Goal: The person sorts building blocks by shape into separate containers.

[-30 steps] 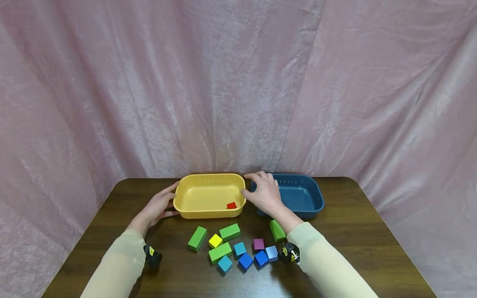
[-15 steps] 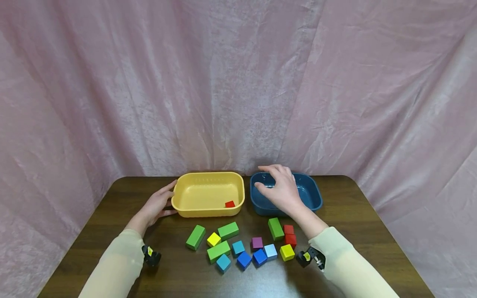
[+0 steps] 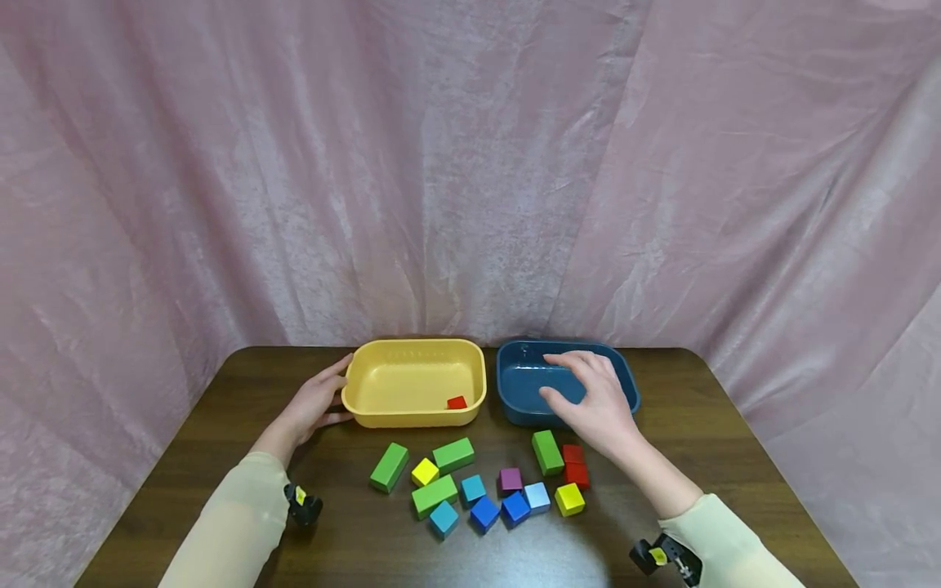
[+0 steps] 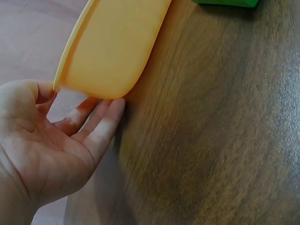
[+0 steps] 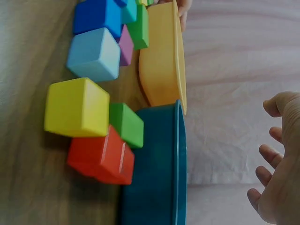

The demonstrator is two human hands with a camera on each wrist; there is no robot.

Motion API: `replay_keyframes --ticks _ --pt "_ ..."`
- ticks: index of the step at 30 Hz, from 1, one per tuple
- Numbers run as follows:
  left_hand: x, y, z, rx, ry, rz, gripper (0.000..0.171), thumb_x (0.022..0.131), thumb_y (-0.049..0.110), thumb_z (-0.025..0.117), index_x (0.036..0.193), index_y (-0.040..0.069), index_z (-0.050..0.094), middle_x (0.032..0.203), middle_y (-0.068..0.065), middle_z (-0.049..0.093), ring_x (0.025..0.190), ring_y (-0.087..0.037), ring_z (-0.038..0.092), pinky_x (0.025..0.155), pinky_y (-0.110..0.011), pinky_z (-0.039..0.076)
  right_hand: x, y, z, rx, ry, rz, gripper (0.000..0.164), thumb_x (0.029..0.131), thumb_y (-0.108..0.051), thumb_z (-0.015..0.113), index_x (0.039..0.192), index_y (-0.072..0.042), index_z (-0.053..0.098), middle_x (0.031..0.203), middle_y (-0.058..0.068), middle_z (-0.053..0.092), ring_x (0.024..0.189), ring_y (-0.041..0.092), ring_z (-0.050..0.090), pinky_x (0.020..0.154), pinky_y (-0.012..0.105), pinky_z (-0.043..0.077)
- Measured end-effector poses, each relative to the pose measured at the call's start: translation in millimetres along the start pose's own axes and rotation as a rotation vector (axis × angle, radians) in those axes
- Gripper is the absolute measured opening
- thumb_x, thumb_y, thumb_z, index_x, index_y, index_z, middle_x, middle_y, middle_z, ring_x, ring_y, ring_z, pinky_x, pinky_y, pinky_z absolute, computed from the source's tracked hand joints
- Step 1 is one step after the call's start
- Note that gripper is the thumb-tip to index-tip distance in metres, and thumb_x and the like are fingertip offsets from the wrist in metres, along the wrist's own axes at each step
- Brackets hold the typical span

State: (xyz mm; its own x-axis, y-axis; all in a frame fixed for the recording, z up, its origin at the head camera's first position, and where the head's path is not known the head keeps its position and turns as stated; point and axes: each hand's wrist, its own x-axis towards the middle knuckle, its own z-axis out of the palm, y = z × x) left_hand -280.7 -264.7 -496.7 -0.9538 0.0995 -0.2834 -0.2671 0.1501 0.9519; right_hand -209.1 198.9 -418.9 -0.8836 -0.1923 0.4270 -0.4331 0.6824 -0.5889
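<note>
My left hand (image 3: 314, 406) is at the left end of a yellow plastic basket (image 3: 412, 420), fingertips against its outer wall. In the left wrist view, the left hand (image 4: 61, 140) has one fingertip at the rim and others lower on the wall. A small red block (image 3: 457, 403) lies inside this basket. Over the blue basket (image 3: 524, 406) my right hand (image 3: 597, 406) hovers, thumb and fingers spread with nothing between them. The right wrist view shows that hand (image 5: 283, 164) at the right edge, apart from the blue basket (image 5: 154, 173).
In front of the baskets lie several green blocks (image 3: 390, 467), yellow cubes (image 3: 569, 499), red blocks (image 3: 577, 474), a purple cube (image 3: 510, 479), and several blue cubes (image 3: 484, 515). A pink curtain (image 3: 470, 163) hangs behind the wooden table (image 3: 353, 547).
My right hand has left the yellow basket's right end and moved right, across the blue basket and slightly toward me. The left hand stays at the yellow basket.
</note>
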Motion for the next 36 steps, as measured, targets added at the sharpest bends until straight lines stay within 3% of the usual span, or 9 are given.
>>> replay_keyframes --ticks 20,27,36 --pt "2.5 -3.3 0.2 0.002 0.018 -0.01 0.059 0.109 0.026 0.044 0.164 0.036 0.024 0.167 -0.01 0.023 0.107 -0.021 0.063 0.093 -0.046 0.056 -62 37 -26 -0.101 0.05 -0.028 0.047 0.087 -0.021 0.083 0.131 -0.022 0.069 0.13 -0.002 0.06 0.127 0.025 0.043 0.094 0.053 0.04" --pt "2.9 -1.0 1.3 0.007 0.015 -0.01 0.059 0.109 0.026 0.043 0.163 0.037 0.023 0.169 -0.008 0.019 0.114 -0.024 0.06 0.093 -0.044 0.056 -81 43 -20 -0.13 0.004 -0.012 0.049 0.086 -0.022 0.084 0.133 -0.022 0.068 0.129 -0.007 0.059 0.123 0.02 0.048 0.091 0.051 0.046" --pt "0.9 0.1 0.9 0.012 0.012 -0.014 0.059 0.109 0.026 0.043 0.163 0.037 0.022 0.169 -0.008 0.019 0.113 -0.024 0.061 0.095 -0.047 0.055 -98 45 -8 -0.147 -0.092 0.018 0.047 0.086 -0.021 0.085 0.13 -0.028 0.069 0.122 -0.015 0.062 0.104 0.011 0.059 0.079 0.035 0.056"
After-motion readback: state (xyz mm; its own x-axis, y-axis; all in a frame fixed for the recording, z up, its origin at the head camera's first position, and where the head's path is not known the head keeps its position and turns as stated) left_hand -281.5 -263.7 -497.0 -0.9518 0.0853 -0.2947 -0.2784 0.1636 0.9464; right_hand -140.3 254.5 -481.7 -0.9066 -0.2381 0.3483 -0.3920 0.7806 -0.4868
